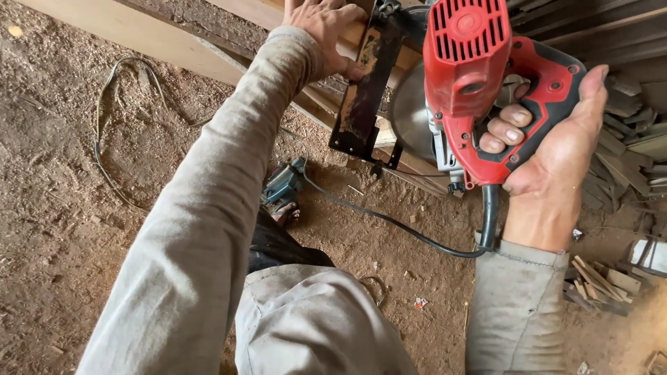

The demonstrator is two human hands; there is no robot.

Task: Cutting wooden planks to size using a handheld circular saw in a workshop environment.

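Saw [479, 83], red, sits tilted on the plank [229, 28] edge, the right hand [549, 146] with fingers clamped on its handle. Left hand [326, 31] presses the plank, fingers spread. Keeping the cord [389, 222] clear and the plate [365, 90] flat would give a steadier cut.

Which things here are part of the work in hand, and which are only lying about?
In use:
- red electric circular saw, in the right hand
- its black power cable
- long pale wooden plank, with the left hand on it

Lying about:
- thin grey wire on the sawdust floor
- pile of small wood offcuts
- blue sandal
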